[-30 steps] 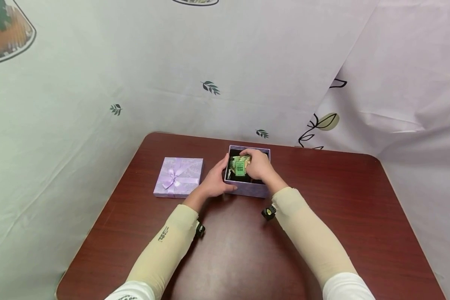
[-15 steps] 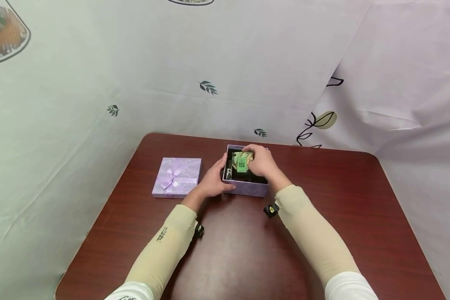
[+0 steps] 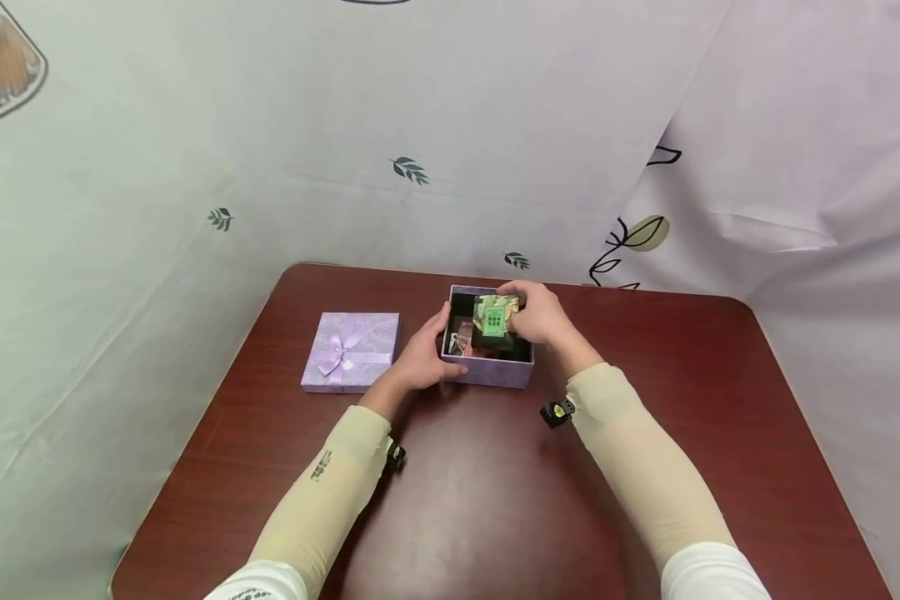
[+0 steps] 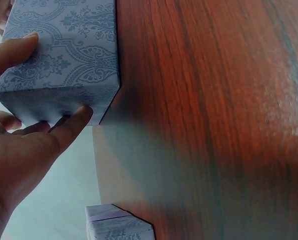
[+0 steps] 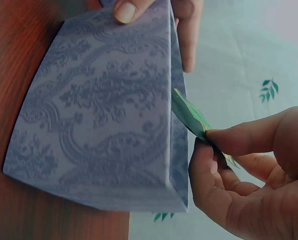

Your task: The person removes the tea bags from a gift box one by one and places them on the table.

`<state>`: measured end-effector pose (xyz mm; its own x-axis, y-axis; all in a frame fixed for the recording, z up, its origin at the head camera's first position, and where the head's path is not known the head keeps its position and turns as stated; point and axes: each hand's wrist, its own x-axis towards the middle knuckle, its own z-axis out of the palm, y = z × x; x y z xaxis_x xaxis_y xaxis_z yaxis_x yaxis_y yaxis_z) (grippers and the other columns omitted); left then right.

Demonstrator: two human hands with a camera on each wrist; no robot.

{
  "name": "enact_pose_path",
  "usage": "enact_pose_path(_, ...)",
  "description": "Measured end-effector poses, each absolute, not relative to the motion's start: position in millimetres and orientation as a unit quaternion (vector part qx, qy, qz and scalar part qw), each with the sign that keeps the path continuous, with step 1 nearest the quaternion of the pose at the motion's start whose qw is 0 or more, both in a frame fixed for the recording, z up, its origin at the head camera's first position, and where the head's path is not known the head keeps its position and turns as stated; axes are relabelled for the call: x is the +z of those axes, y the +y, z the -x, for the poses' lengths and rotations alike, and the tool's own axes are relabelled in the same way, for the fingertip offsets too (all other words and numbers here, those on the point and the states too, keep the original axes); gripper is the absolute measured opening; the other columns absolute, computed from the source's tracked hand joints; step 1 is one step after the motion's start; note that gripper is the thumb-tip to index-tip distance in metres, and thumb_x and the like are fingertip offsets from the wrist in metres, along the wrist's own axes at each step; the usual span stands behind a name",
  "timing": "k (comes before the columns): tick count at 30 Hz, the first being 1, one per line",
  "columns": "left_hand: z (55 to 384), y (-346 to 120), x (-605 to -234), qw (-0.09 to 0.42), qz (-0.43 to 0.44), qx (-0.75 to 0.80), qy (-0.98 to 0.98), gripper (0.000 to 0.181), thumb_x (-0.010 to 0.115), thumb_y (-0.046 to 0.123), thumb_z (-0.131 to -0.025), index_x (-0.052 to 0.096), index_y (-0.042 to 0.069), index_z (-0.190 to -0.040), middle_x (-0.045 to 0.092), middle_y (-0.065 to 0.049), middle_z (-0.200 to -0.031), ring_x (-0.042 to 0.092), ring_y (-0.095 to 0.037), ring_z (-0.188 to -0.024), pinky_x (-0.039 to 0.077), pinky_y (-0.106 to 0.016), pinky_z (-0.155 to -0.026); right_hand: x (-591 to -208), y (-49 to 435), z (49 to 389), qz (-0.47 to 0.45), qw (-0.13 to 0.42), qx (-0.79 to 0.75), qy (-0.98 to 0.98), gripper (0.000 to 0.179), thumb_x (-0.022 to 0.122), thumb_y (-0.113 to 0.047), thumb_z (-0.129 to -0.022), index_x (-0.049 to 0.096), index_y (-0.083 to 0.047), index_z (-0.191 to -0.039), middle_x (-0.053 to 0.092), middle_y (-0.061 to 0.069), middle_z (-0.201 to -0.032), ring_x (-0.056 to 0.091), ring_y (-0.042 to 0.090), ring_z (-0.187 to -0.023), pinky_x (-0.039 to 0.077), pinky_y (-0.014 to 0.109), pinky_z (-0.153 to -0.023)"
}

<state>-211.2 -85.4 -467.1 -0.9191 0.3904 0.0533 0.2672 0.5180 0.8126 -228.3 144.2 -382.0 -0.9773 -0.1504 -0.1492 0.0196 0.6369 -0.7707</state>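
Note:
A lidless purple patterned gift box (image 3: 498, 372) stands on the table, black inside. My left hand (image 3: 422, 360) holds its near left corner, thumb on the front wall and fingers along the left side. In the right wrist view, my right hand (image 5: 253, 185) pinches the edge of a green and black packet (image 5: 191, 116) between thumb and fingers. From the head, that packet (image 3: 493, 321) is tilted over the box opening, its green label facing up. Beneath it, a small pinkish item (image 3: 462, 337) lies in the box; its kind is too small to tell.
The box's lid (image 3: 350, 358), purple with a ribbon bow, lies on the table left of my left hand. Behind the brown table (image 3: 645, 383) hangs a pale cloth (image 3: 307, 125) printed with leaves.
My right hand has lifted the packet and drawn it toward the right and back of the box, uncovering more of the inside. The left hand stays on the box corner.

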Motion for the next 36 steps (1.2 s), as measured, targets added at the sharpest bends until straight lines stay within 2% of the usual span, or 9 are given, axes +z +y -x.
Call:
enact_pose_path(7, 211.1, -85.1, -465.8, 0.065, -0.191, 0.449, 0.871, 0.121, 0.092, 0.014, -0.071, 0.011, 0.011, -0.162, 0.021, -0.015, -0.162, 0.026, -0.029, -0.145, 0.026, -0.041, -0.114, -383.1, 162.4, 229.4, 0.031, 0.113, -0.486, 0.866, 0.065, 0.061, 0.021, -0.075, 0.062, -0.011, -0.132, 0.049, 0.015, -0.092, 0.054, 0.024, -0.067, 0.053, 0.038, -0.060)
enact_pose_path(12, 211.2, -85.3, -464.8, 0.064, -0.189, 0.445, 0.873, 0.121, 0.092, 0.013, -0.071, 0.012, 0.011, -0.162, 0.022, -0.016, -0.162, 0.026, -0.029, -0.145, 0.025, -0.040, -0.115, -382.5, 171.2, 228.3, 0.017, 0.126, -0.531, 0.838, 0.063, 0.063, 0.021, -0.078, 0.059, -0.007, -0.134, 0.047, 0.013, -0.094, 0.054, 0.022, -0.073, 0.057, 0.042, -0.068)
enact_pose_path(21, 210.4, -84.4, -464.1, 0.069, -0.186, 0.446, 0.873, 0.121, 0.092, 0.013, -0.071, 0.012, 0.010, -0.162, 0.021, -0.015, -0.162, 0.025, -0.029, -0.145, 0.024, -0.040, -0.115, -381.8, 184.6, 225.8, -0.008, 0.140, -0.599, 0.788, 0.057, 0.064, 0.020, -0.081, 0.059, -0.004, -0.133, 0.054, 0.015, -0.097, 0.059, 0.022, -0.075, 0.056, 0.035, -0.061)
enact_pose_path(27, 210.2, -84.1, -463.8, 0.070, -0.186, 0.450, 0.871, 0.120, 0.091, 0.013, -0.072, 0.011, 0.011, -0.162, 0.020, -0.015, -0.163, 0.024, -0.029, -0.146, 0.025, -0.041, -0.115, -382.9, 193.4, 225.5, -0.021, 0.137, -0.620, 0.772, 0.053, 0.065, 0.020, -0.081, 0.061, -0.003, -0.129, 0.055, 0.014, -0.100, 0.061, 0.024, -0.084, 0.058, 0.045, -0.073)
enact_pose_path(36, 209.1, -84.1, -463.6, 0.069, -0.187, 0.450, 0.870, 0.119, 0.091, 0.012, -0.072, 0.013, 0.008, -0.161, 0.020, -0.015, -0.163, 0.024, -0.028, -0.146, 0.024, -0.040, -0.115, -384.4, 209.0, 223.4, -0.029, 0.130, -0.626, 0.768, 0.052, 0.064, 0.016, -0.085, 0.057, 0.000, -0.133, 0.053, 0.017, -0.110, 0.059, 0.025, -0.093, 0.056, 0.047, -0.081)
